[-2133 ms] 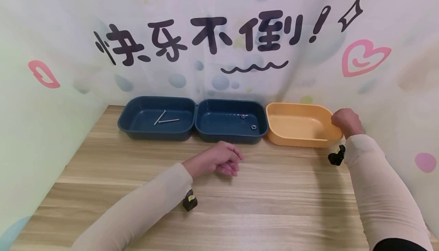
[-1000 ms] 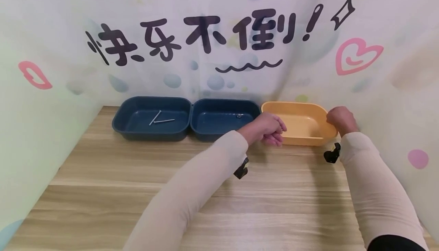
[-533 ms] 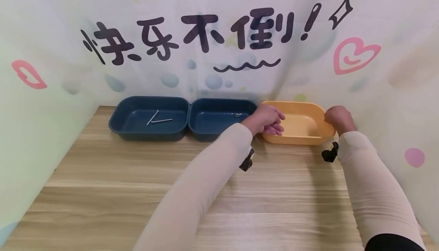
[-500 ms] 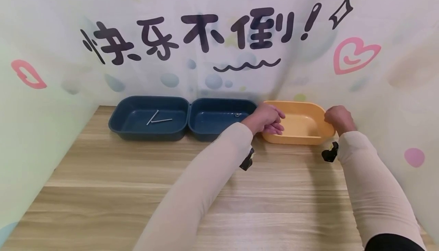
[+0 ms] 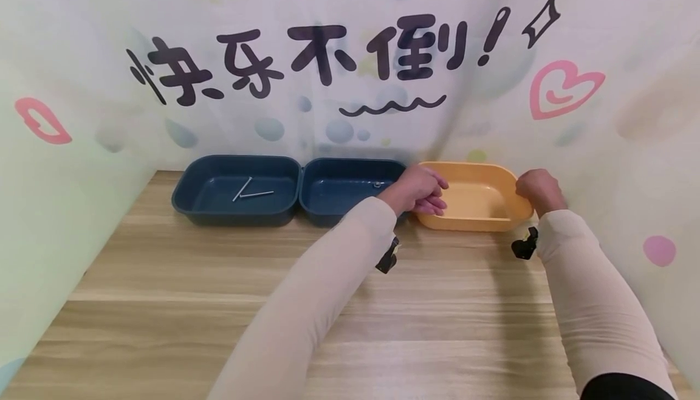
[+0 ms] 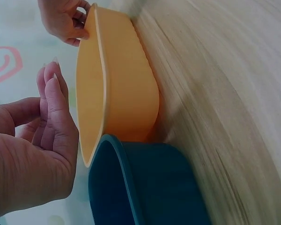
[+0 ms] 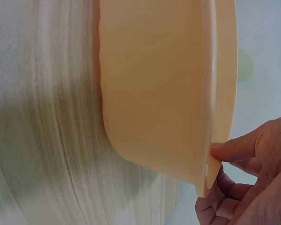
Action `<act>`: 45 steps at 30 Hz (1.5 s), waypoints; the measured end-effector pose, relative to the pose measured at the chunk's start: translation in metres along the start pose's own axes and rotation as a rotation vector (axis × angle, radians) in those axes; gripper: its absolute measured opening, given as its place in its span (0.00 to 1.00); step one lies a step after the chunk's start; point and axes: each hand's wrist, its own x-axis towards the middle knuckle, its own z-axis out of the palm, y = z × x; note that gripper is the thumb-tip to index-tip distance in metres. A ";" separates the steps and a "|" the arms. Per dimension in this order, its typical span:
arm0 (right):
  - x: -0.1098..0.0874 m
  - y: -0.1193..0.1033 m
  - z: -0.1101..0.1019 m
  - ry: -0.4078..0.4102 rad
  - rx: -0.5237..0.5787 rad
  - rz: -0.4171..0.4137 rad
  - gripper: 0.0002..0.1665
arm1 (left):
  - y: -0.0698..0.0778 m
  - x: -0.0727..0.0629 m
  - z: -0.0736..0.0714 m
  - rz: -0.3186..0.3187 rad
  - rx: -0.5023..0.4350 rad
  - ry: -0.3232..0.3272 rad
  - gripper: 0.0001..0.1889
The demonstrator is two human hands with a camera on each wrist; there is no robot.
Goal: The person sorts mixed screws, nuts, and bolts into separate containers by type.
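Note:
At the right of the row stands a yellow-orange plastic tray (image 5: 473,224). My right hand (image 5: 542,191) pinches its right-end rim; in the right wrist view the thumb (image 7: 227,151) lies over the inside of the rim and the fingers curl beneath it. My left hand (image 5: 418,188) hovers over the tray's left end, beside the middle blue tray (image 5: 328,216). In the left wrist view the fingers (image 6: 56,110) look fairly straight and hold nothing. One small nut (image 5: 377,185) shows in the middle blue tray; my left forearm and hand hide that tray's right front part.
The left blue tray (image 5: 235,218) holds two long bolts, one slanting bolt (image 5: 242,189) and one lying crosswise. All three trays stand side by side along the back of the wood-grain table (image 5: 180,303), against a printed cloth (image 5: 306,132) that also hangs at both sides.
My left hand has moved right and away from me, from before the middle tray to the yellow tray's left end. My right hand stays on the rim. A second nut is now hidden.

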 end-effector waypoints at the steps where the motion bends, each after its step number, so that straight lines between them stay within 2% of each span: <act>1: 0.000 0.000 0.001 -0.002 0.004 0.001 0.18 | -0.001 -0.001 -0.001 0.000 0.000 0.003 0.08; 4: 0.000 0.000 0.002 -0.005 0.000 0.009 0.18 | -0.003 0.000 -0.003 0.001 0.002 0.020 0.08; 11: 0.000 -0.001 0.002 -0.002 -0.002 0.007 0.17 | -0.006 -0.004 -0.011 -0.002 0.028 -0.004 0.07; 21: 0.000 0.000 0.003 0.017 0.001 -0.001 0.17 | -0.010 -0.022 -0.032 -0.012 0.086 -0.128 0.08; 25: 0.001 0.001 0.002 0.016 -0.018 -0.021 0.18 | -0.018 -0.031 -0.042 -0.018 0.115 -0.155 0.07; 31: 0.001 0.001 0.002 0.012 -0.019 -0.006 0.18 | -0.034 -0.043 -0.054 -0.052 0.143 -0.212 0.08; 41: 0.000 0.000 0.002 0.018 0.003 -0.013 0.18 | -0.059 -0.050 -0.077 -0.084 0.187 -0.194 0.09; 45: 0.000 0.000 0.003 0.015 0.005 -0.017 0.18 | -0.070 -0.055 -0.085 -0.102 0.217 -0.211 0.11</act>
